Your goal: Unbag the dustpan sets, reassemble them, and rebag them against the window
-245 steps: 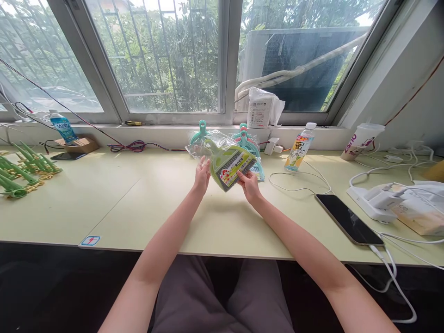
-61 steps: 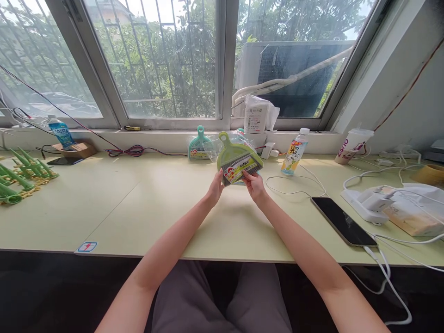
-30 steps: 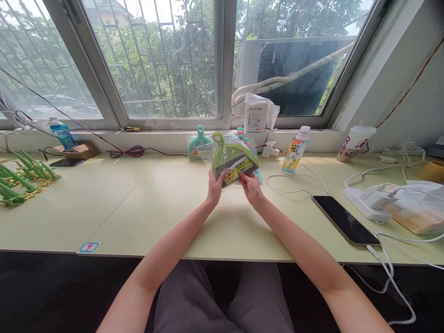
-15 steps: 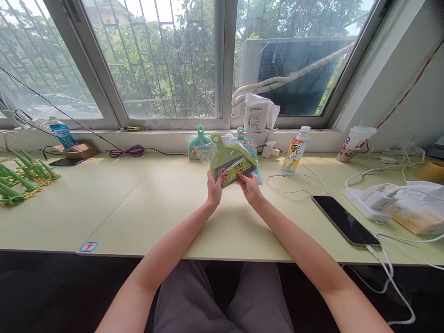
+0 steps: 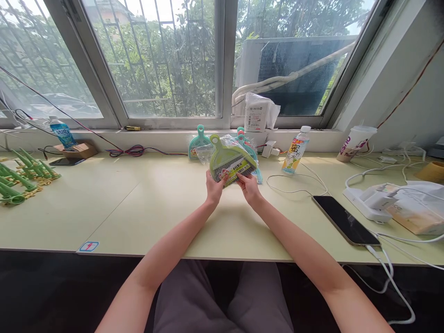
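Observation:
Between my two hands is a green dustpan and brush set [image 5: 226, 156] in clear plastic wrap, tilted, with a printed yellow-green label across its grey bristles. My left hand [image 5: 214, 187] grips its lower left edge, thumb on the front. My right hand [image 5: 249, 187] pinches the lower right edge, thumb over the label; the fingers behind are hidden. Just behind it stand a teal wrapped dustpan set [image 5: 200, 138] on the left and another teal set [image 5: 249, 147] on the right, partly covered by the green one.
On the right are a drink bottle [image 5: 296, 150], a paper cup [image 5: 355, 144], a phone [image 5: 345, 219] on a cable, and a white power strip [image 5: 369, 206]. Green plastic pieces [image 5: 26, 178] lie at far left. A tissue pack [image 5: 258, 113] sits by the window.
The green dustpan set has tilted slightly and shifted a touch left and down in my hands. Both hands keep their hold; everything else stays put.

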A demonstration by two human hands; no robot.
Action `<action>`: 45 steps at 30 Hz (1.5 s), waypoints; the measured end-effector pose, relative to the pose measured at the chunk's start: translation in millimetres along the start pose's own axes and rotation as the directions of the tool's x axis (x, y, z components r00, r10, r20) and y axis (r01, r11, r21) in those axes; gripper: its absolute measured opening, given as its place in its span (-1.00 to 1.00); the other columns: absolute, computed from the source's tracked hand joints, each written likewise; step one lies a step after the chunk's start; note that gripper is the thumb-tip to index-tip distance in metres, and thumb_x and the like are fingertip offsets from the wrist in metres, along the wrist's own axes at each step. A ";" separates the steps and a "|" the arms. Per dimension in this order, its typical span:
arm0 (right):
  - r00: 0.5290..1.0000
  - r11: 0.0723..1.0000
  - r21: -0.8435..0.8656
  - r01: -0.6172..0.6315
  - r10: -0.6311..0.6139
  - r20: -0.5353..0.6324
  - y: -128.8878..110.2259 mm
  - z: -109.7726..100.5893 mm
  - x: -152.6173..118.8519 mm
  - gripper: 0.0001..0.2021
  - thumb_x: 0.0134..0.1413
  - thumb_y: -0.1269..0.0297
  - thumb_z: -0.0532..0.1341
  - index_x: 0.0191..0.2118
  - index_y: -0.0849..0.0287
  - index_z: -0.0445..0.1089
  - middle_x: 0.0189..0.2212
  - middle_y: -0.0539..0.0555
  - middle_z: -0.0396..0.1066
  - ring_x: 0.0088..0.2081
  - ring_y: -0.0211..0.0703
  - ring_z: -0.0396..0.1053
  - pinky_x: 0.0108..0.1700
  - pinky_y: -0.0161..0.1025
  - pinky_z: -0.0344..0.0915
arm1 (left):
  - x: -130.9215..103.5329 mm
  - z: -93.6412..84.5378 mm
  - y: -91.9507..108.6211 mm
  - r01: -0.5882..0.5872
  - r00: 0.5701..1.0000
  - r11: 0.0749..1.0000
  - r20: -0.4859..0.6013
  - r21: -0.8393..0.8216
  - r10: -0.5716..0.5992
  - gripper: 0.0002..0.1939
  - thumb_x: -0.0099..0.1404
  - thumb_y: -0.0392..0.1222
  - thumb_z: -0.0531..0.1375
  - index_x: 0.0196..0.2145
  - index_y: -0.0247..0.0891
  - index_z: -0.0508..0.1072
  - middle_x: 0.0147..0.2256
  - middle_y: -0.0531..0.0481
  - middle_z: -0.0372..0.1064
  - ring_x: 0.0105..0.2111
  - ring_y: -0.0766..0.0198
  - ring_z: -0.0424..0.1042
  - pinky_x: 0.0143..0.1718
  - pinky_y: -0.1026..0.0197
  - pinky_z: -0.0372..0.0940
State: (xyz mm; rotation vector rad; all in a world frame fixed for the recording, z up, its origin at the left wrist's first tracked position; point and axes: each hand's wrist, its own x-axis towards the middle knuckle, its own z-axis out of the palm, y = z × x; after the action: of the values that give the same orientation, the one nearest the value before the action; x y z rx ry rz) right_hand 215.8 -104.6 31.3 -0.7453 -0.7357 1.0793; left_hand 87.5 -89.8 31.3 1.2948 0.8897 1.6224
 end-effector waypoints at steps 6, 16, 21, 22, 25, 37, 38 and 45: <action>1.000 1.000 0.006 -0.012 0.011 0.009 0.9 -1.0 0.0 -0.69 -0.27 0.25 0.45 -0.31 0.13 0.44 -0.20 0.07 0.54 -0.04 0.02 0.45 0.01 -0.03 0.47 | 1.0 1.2 -4.4 0.049 0.999 0.989 0.018 -0.137 -0.047 -0.54 0.13 -0.13 0.30 -0.05 -0.24 0.25 -0.11 -0.12 0.42 -0.08 0.12 0.45 -0.04 0.03 0.38; 1.000 1.000 0.004 -0.018 0.018 -0.005 4.0 -4.4 0.9 -0.69 -0.27 0.26 0.46 -0.31 0.14 0.44 -0.19 0.07 0.53 -0.03 0.00 0.45 0.06 -0.03 0.44 | -2.6 -1.7 -0.4 -0.160 0.984 0.968 -0.043 0.195 0.172 -0.30 0.23 -0.19 0.21 0.24 -0.19 0.00 0.20 -0.27 0.15 0.22 0.03 0.18 0.22 -0.07 0.12; 1.000 1.000 0.004 -0.010 0.010 -0.020 5.2 -5.2 0.7 -0.73 -0.25 0.30 0.44 -0.33 0.14 0.45 -0.22 0.07 0.54 -0.04 -0.02 0.45 0.08 -0.03 0.43 | -1.0 -11.4 16.7 -0.439 0.869 0.688 0.080 0.578 0.488 -0.23 0.26 -0.24 0.18 0.33 -0.14 -0.08 0.38 -0.21 -0.31 0.38 0.00 -0.34 0.34 -0.18 -0.34; 1.000 1.000 0.005 -0.014 0.014 -0.024 5.4 -5.2 0.6 -0.73 -0.25 0.30 0.44 -0.33 0.15 0.45 -0.22 0.07 0.54 -0.04 -0.02 0.46 0.07 -0.03 0.42 | 0.0 -13.3 18.8 -0.496 0.846 0.629 0.170 0.599 0.505 -0.31 0.29 -0.27 0.13 0.32 -0.09 -0.01 0.38 -0.15 -0.26 0.38 0.03 -0.33 0.34 -0.19 -0.36; 0.999 1.000 -0.001 -0.029 0.029 -0.024 5.7 -4.6 -0.3 -0.72 -0.25 0.31 0.43 -0.31 0.15 0.47 -0.22 0.06 0.54 -0.06 -0.04 0.46 0.07 -0.06 0.42 | 3.3 -17.2 20.3 -0.675 0.736 0.474 0.474 0.565 0.484 -0.48 0.35 -0.37 0.00 0.19 0.04 0.26 0.32 0.00 0.01 0.36 0.11 -0.15 0.34 -0.22 -0.41; 1.000 1.000 0.008 -0.020 0.020 -0.018 4.9 -2.2 -1.0 -0.71 -0.26 0.31 0.43 -0.29 0.15 0.46 -0.22 0.05 0.54 -0.07 -0.06 0.47 0.06 -0.08 0.42 | 3.2 -17.7 30.4 -0.702 0.693 0.581 0.583 0.412 0.423 -0.74 0.34 -0.24 0.06 -0.09 -0.09 0.48 0.19 -0.05 0.26 0.31 0.08 0.04 0.34 -0.23 -0.47; 1.000 1.000 0.009 -0.018 0.018 -0.020 4.4 -2.6 -0.6 -0.71 -0.25 0.31 0.42 -0.29 0.14 0.46 -0.22 0.05 0.54 -0.07 -0.06 0.47 0.06 -0.08 0.42 | 3.3 -17.8 29.8 -0.705 0.693 0.571 0.579 0.421 0.429 -0.72 0.34 -0.24 0.05 -0.07 -0.10 0.48 0.21 -0.05 0.23 0.31 0.07 0.03 0.34 -0.24 -0.48; 0.999 1.000 0.008 -0.016 0.016 -0.050 -0.4 -3.4 -2.0 -0.74 -0.23 0.36 0.40 -0.31 0.12 0.42 -0.23 0.05 0.54 -0.04 -0.04 0.46 0.05 -0.07 0.44 | 1.2 -17.1 28.4 -0.747 0.660 0.448 0.626 0.491 0.416 -0.64 0.29 -0.16 0.12 0.03 -0.17 0.43 0.26 -0.12 0.12 0.32 -0.01 -0.02 0.32 -0.30 -0.52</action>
State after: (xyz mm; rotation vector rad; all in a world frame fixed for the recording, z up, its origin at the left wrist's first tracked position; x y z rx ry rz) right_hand 218.2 -107.1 29.5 -0.7702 -0.6839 1.0734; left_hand 65.3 -99.9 53.9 2.6986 0.8568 1.3751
